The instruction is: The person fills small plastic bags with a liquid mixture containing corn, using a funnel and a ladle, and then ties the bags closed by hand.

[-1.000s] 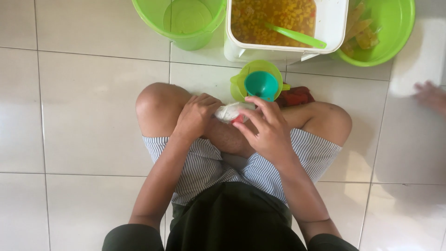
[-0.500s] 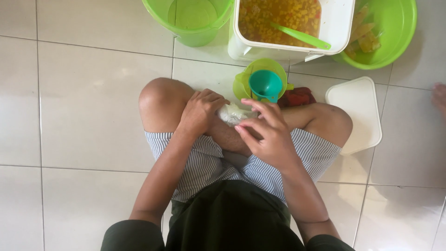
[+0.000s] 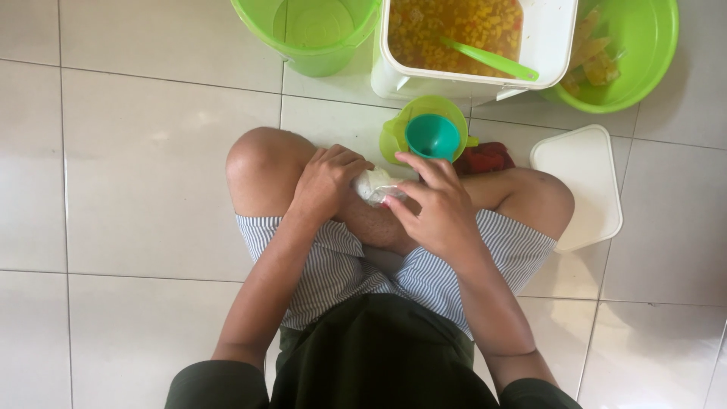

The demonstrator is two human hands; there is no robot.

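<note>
Cross-legged on white floor tiles (image 3: 151,167): left hand (image 3: 327,180) and right hand (image 3: 433,204) both pinching small clear plastic bag (image 3: 375,184), just beside teal funnel (image 3: 432,136) in green jug (image 3: 401,132).

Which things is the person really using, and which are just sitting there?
In use:
left hand and right hand, both on the small clear plastic bag
teal funnel in the green jug, right in front

Just sitting there:
white lid
empty green bucket
green basin

The hands (image 3: 379,197) hide most of the small white bag (image 3: 374,184); the green bucket (image 3: 314,34) is cropped.
</note>
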